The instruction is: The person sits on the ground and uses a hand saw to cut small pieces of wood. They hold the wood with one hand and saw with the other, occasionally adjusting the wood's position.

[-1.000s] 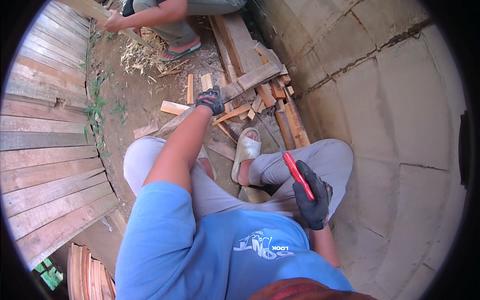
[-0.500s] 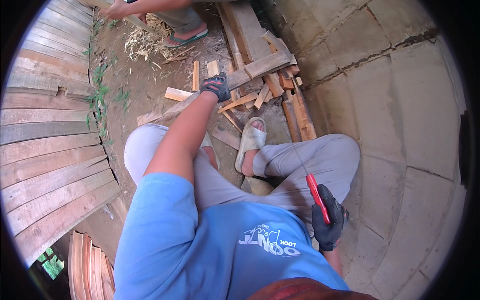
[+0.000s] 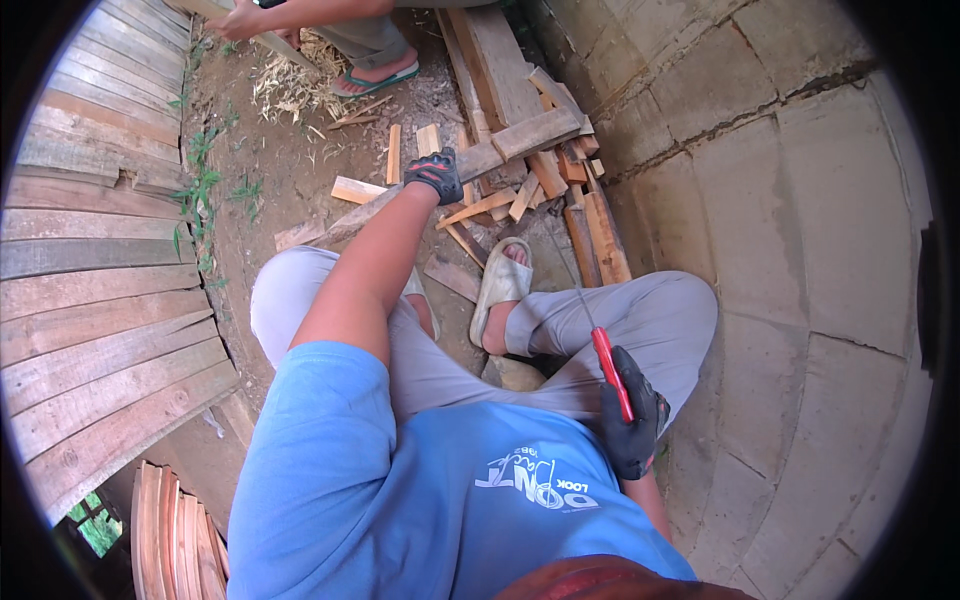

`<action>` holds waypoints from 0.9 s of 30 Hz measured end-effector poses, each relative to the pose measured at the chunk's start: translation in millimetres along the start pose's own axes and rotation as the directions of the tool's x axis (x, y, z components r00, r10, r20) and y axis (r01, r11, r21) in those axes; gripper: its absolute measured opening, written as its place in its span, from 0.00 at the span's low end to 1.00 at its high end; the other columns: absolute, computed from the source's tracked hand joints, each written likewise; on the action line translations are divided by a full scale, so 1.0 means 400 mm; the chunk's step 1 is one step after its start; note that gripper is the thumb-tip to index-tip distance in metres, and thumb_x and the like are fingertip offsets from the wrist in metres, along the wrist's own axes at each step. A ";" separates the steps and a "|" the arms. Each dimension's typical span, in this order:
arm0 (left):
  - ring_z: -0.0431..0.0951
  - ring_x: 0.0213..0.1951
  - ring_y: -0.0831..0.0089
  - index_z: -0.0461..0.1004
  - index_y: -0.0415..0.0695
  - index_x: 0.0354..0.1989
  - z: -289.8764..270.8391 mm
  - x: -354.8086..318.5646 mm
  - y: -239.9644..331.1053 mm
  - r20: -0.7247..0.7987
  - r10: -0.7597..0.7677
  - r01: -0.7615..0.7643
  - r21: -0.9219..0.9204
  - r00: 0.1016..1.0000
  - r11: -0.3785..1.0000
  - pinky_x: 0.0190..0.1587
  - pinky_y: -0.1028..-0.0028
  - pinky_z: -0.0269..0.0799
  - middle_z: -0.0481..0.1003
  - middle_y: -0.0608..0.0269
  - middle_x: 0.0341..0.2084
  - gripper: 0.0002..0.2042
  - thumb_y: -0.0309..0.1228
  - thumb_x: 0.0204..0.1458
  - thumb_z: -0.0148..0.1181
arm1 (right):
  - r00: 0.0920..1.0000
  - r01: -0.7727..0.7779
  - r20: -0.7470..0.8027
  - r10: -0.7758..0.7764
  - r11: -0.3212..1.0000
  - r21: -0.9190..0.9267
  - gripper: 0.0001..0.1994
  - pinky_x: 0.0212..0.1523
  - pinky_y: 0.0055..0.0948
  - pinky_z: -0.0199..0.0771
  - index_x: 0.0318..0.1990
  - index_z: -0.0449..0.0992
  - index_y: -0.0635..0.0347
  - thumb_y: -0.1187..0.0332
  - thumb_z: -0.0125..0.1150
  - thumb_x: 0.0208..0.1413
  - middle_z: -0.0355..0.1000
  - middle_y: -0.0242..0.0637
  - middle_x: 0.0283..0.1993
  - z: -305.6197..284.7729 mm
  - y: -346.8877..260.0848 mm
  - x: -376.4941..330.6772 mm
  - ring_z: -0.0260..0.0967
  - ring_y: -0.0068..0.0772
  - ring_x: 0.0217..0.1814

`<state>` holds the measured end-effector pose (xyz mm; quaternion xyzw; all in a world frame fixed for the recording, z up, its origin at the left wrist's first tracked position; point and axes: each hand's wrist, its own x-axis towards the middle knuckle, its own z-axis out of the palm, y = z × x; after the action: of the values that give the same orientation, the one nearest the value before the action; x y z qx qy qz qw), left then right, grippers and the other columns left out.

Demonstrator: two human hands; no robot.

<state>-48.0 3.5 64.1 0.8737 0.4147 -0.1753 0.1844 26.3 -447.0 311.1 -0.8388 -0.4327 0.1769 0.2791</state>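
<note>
My left hand (image 3: 436, 176), in a black glove with red marks, is closed over a long weathered plank (image 3: 360, 218). The plank lies slantwise in front of my legs, its far right end up by the stacked timber. A second short board (image 3: 537, 132) rests at that end. In my right hand (image 3: 632, 415), also gloved, is what looks like a red-handled saw (image 3: 612, 374). Its long thin blade is seen almost edge-on and points forward past my right knee, apart from the plank. Its tip is hard to make out against the ground.
Wood offcuts (image 3: 465, 212) and beams (image 3: 605, 235) lie around my sandalled feet. A concrete block wall (image 3: 760, 220) stands close on my right, a board fence (image 3: 110, 270) on the left. At the upper left, another person's hand (image 3: 240, 20) holds a wooden piece near shavings (image 3: 300, 75).
My right hand has moved left and slightly forward with the saw, its blade shifting left too. My left hand stays on the plank.
</note>
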 end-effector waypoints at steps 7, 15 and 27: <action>0.82 0.60 0.49 0.73 0.42 0.63 -0.003 -0.003 0.006 -0.001 -0.003 0.003 0.005 1.000 1.000 0.63 0.55 0.77 0.79 0.44 0.60 0.26 0.37 0.55 0.58 | 1.000 0.029 0.004 -0.029 1.000 0.002 0.23 0.55 0.41 0.82 0.64 0.80 0.61 0.74 0.64 0.59 0.82 0.53 0.59 0.029 -0.005 0.027 0.84 0.52 0.56; 0.81 0.60 0.44 0.70 0.41 0.64 0.005 0.011 -0.009 0.008 0.016 -0.016 -0.033 1.000 0.999 0.63 0.51 0.76 0.79 0.41 0.58 0.29 0.39 0.52 0.62 | 1.000 -0.010 0.023 0.010 1.000 0.003 0.23 0.57 0.42 0.82 0.64 0.79 0.61 0.73 0.65 0.60 0.81 0.53 0.60 0.038 -0.013 0.040 0.84 0.52 0.57; 0.82 0.59 0.44 0.70 0.42 0.63 0.009 0.017 -0.010 0.000 0.027 -0.027 -0.016 1.000 1.000 0.62 0.51 0.77 0.80 0.42 0.58 0.29 0.39 0.52 0.62 | 0.998 0.044 -0.034 -0.043 0.999 0.022 0.24 0.50 0.43 0.83 0.65 0.79 0.60 0.73 0.66 0.60 0.82 0.54 0.56 0.056 -0.016 0.054 0.85 0.52 0.51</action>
<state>-47.6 8.5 57.1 0.8776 0.4043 -0.1695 0.1938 22.3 -418.8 296.3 -0.8288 -0.4441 0.1613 0.2996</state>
